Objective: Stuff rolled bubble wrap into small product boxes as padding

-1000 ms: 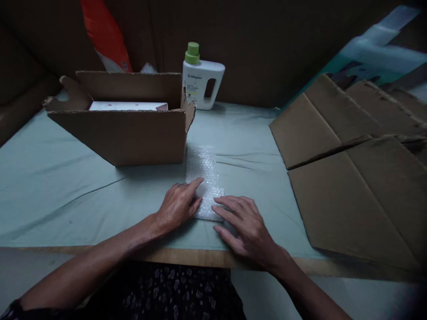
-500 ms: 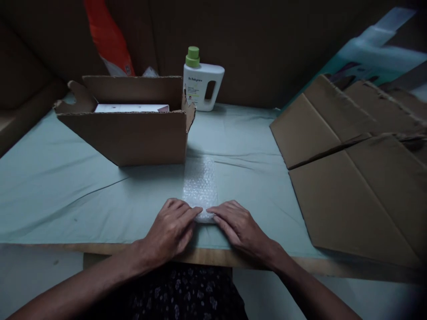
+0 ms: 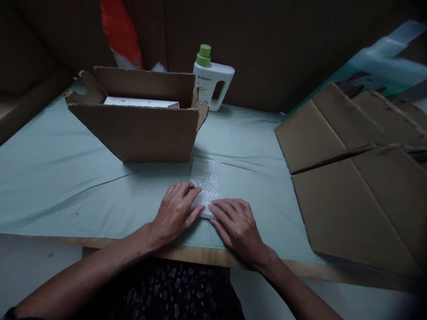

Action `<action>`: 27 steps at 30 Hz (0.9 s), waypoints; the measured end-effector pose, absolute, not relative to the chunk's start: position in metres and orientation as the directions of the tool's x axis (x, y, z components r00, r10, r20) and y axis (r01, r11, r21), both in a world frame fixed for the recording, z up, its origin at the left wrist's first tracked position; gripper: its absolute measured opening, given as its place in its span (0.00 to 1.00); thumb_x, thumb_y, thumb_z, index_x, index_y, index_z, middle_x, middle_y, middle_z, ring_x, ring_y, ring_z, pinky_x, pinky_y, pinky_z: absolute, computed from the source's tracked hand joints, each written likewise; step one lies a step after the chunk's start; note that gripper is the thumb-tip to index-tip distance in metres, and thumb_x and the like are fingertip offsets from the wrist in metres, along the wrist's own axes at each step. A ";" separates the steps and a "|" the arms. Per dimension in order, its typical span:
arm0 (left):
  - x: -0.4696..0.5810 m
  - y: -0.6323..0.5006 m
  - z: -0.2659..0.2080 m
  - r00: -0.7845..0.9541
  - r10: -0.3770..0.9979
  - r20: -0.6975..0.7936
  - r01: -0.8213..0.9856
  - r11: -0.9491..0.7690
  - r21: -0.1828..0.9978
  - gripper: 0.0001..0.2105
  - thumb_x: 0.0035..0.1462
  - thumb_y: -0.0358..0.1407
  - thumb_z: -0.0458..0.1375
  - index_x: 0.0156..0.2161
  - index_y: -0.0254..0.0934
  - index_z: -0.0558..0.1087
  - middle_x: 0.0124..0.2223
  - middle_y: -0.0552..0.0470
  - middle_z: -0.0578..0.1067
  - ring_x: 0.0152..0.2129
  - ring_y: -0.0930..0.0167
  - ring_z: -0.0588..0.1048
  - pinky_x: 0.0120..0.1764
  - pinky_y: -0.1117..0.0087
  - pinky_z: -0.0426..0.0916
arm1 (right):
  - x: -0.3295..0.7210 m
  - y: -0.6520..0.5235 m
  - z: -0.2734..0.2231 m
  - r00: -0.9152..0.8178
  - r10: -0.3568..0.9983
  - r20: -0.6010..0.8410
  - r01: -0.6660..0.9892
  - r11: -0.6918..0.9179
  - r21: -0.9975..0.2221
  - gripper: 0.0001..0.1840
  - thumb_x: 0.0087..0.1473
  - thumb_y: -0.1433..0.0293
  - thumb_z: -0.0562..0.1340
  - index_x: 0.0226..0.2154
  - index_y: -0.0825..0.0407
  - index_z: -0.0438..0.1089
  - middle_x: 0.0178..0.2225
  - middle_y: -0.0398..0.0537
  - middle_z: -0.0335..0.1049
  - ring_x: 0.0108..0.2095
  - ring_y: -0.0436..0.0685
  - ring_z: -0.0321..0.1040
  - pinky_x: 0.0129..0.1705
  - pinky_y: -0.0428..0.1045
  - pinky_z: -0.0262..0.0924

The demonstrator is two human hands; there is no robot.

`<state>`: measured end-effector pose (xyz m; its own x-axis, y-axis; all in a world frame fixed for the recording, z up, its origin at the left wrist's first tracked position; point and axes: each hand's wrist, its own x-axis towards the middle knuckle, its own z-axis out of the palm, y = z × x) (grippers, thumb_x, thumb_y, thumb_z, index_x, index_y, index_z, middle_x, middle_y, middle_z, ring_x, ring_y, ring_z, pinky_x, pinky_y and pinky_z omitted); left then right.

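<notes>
A narrow strip of bubble wrap (image 3: 207,175) lies flat on the cloth, its near end folded over between my hands. My left hand (image 3: 176,211) rests along the strip's left edge. Its thumb and forefinger are spread apart on the plastic. My right hand (image 3: 235,222) is closed on the near right corner, with the fingers on top and the thumb at the near edge. Just beyond the strip stands an open cardboard box (image 3: 140,133) with a white box (image 3: 140,102) inside it.
A white detergent bottle (image 3: 208,80) with a green cap stands behind the open box. On the right are folded cardboard boxes (image 3: 343,204), with a teal jug (image 3: 370,66) behind them. A red-orange bottle (image 3: 120,33) stands at the back left. The table's wooden edge (image 3: 200,254) runs in front of me.
My left hand has opened, its thumb and forefinger parting and its fingers moving farther up the strip's side. My right hand stays at the near end. The whole view has shifted slightly.
</notes>
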<state>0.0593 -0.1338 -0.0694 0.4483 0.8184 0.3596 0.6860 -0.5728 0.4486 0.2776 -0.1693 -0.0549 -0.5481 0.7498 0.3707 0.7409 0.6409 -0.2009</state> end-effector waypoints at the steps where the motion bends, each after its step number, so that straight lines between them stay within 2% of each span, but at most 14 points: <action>1: 0.057 -0.136 -0.067 0.476 0.791 0.385 0.653 -0.611 0.447 0.16 0.63 0.36 0.58 0.54 0.33 0.70 0.51 0.38 0.75 0.46 0.57 0.73 0.47 0.53 0.70 | 0.278 -0.168 -0.056 -0.528 0.760 0.380 0.736 0.632 -0.241 0.12 0.64 0.73 0.61 0.50 0.53 0.71 0.46 0.54 0.79 0.45 0.62 0.73 0.50 0.60 0.61; 4: 0.048 -0.148 -0.061 0.566 0.723 0.396 0.538 -0.688 0.487 0.16 0.64 0.34 0.56 0.56 0.34 0.68 0.50 0.40 0.76 0.47 0.59 0.72 0.50 0.54 0.68 | 0.280 -0.166 -0.054 -0.472 0.812 0.343 0.669 0.583 -0.461 0.12 0.65 0.73 0.59 0.50 0.51 0.71 0.41 0.51 0.80 0.41 0.59 0.74 0.47 0.57 0.64; 6: 0.045 -0.152 -0.059 0.572 0.728 0.377 0.506 -0.676 0.536 0.16 0.65 0.30 0.54 0.57 0.34 0.67 0.45 0.44 0.78 0.42 0.63 0.73 0.47 0.58 0.69 | 0.282 -0.166 -0.051 -0.463 0.848 0.256 0.624 0.518 -0.586 0.12 0.66 0.70 0.59 0.51 0.50 0.72 0.39 0.49 0.80 0.39 0.58 0.75 0.44 0.56 0.66; 7: 0.044 -0.152 -0.059 0.559 0.742 0.370 0.508 -0.659 0.555 0.16 0.65 0.29 0.54 0.57 0.34 0.66 0.42 0.46 0.78 0.39 0.64 0.73 0.45 0.59 0.69 | 0.283 -0.165 -0.050 -0.458 0.859 0.230 0.621 0.494 -0.608 0.13 0.66 0.69 0.59 0.51 0.49 0.72 0.39 0.49 0.80 0.39 0.58 0.75 0.44 0.55 0.67; 9: 0.046 -0.145 -0.061 0.526 0.769 0.365 0.540 -0.633 0.556 0.16 0.66 0.31 0.54 0.58 0.33 0.66 0.40 0.46 0.79 0.36 0.64 0.73 0.42 0.60 0.69 | 0.284 -0.165 -0.049 -0.425 0.863 0.273 0.664 0.503 -0.553 0.13 0.66 0.69 0.59 0.52 0.49 0.72 0.43 0.52 0.80 0.43 0.59 0.75 0.46 0.56 0.67; 13: 0.058 -0.119 -0.069 0.479 0.818 0.318 0.683 -0.575 0.450 0.16 0.67 0.36 0.54 0.56 0.33 0.69 0.41 0.43 0.79 0.37 0.61 0.74 0.42 0.57 0.70 | 0.280 -0.165 -0.052 -0.443 0.782 0.438 0.768 0.583 -0.265 0.15 0.64 0.69 0.61 0.52 0.53 0.71 0.52 0.59 0.75 0.51 0.65 0.70 0.51 0.62 0.62; 16: 0.064 -0.105 -0.070 0.442 0.860 0.256 0.764 -0.510 0.395 0.16 0.66 0.38 0.55 0.54 0.33 0.71 0.44 0.41 0.78 0.40 0.59 0.74 0.45 0.55 0.69 | 0.276 -0.159 -0.055 -0.538 0.764 0.357 0.773 0.616 -0.154 0.19 0.63 0.66 0.63 0.54 0.55 0.70 0.53 0.63 0.74 0.52 0.68 0.68 0.52 0.64 0.61; 18: 0.063 -0.106 -0.067 0.390 0.888 0.243 0.755 -0.459 0.467 0.17 0.66 0.40 0.55 0.56 0.33 0.70 0.45 0.41 0.76 0.42 0.60 0.74 0.47 0.54 0.70 | 0.275 -0.149 -0.057 -0.560 0.776 0.291 0.778 0.613 -0.139 0.20 0.62 0.70 0.62 0.56 0.57 0.69 0.53 0.64 0.74 0.51 0.68 0.69 0.51 0.63 0.62; 20: 0.058 -0.114 -0.062 0.287 0.936 0.201 0.672 -0.347 0.654 0.21 0.65 0.41 0.55 0.59 0.34 0.67 0.47 0.42 0.75 0.43 0.61 0.73 0.45 0.56 0.71 | 0.277 -0.137 -0.060 -0.539 0.798 0.271 0.780 0.594 -0.197 0.21 0.61 0.76 0.60 0.56 0.57 0.69 0.51 0.62 0.76 0.50 0.67 0.71 0.49 0.62 0.63; 23: 0.051 -0.133 -0.058 0.131 0.991 -0.003 0.363 -0.045 0.931 0.27 0.62 0.42 0.57 0.63 0.35 0.62 0.51 0.40 0.74 0.44 0.64 0.75 0.41 0.61 0.74 | 0.282 -0.125 -0.060 -0.431 0.858 0.280 0.752 0.513 -0.414 0.21 0.61 0.76 0.58 0.56 0.52 0.69 0.50 0.56 0.78 0.47 0.64 0.73 0.49 0.60 0.65; 25: 0.052 -0.144 -0.057 0.136 0.978 -0.159 0.124 0.142 0.982 0.30 0.59 0.42 0.60 0.63 0.35 0.61 0.55 0.38 0.73 0.47 0.64 0.76 0.45 0.61 0.74 | 0.282 -0.125 -0.056 -0.354 0.902 0.247 0.709 0.431 -0.558 0.18 0.62 0.71 0.60 0.55 0.50 0.70 0.49 0.53 0.78 0.46 0.62 0.74 0.48 0.59 0.66; 27: 0.058 -0.151 -0.056 0.219 0.946 -0.237 -0.067 0.257 0.964 0.31 0.56 0.41 0.62 0.63 0.34 0.62 0.57 0.37 0.73 0.50 0.63 0.76 0.52 0.59 0.72 | 0.277 -0.132 -0.049 -0.326 0.930 0.172 0.656 0.354 -0.666 0.17 0.62 0.68 0.61 0.53 0.49 0.71 0.46 0.51 0.79 0.42 0.60 0.74 0.45 0.56 0.68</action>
<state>0.0576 -0.1508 -0.0565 0.2193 0.9464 -0.2373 -0.0668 0.2572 0.9640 0.2773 -0.1319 -0.0490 -0.3260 0.9296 0.1723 0.6564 0.3537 -0.6663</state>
